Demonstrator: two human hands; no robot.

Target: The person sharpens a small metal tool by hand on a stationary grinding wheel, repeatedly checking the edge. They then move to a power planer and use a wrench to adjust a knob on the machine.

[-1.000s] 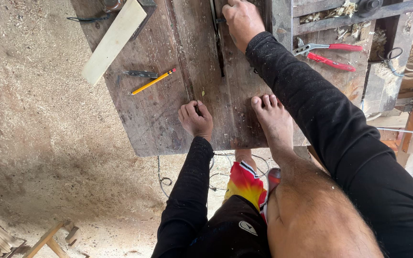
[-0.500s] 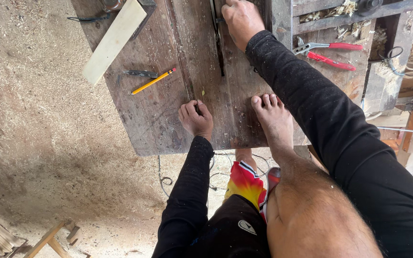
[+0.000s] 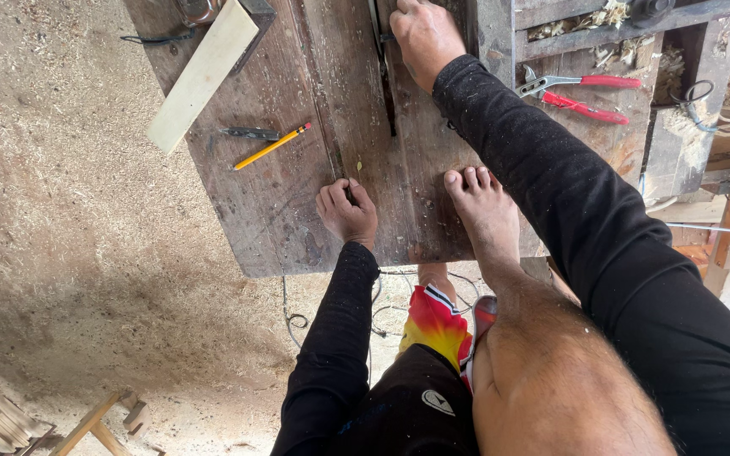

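Head view: hands (image 3: 346,211) flat on workbench (image 3: 280,203)

No packages, signs or screens anywhere in view. Only one small printed mark (image 3: 438,402): an oval white emblem on black cloth, low in the frame just right of centre, below the red-and-yellow fabric. Too small to make out any detail.

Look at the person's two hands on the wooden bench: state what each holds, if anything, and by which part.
The left hand presses flat on the wooden bench, holding nothing. The right hand rests on a dark narrow strip; whether it grips it cannot be told.
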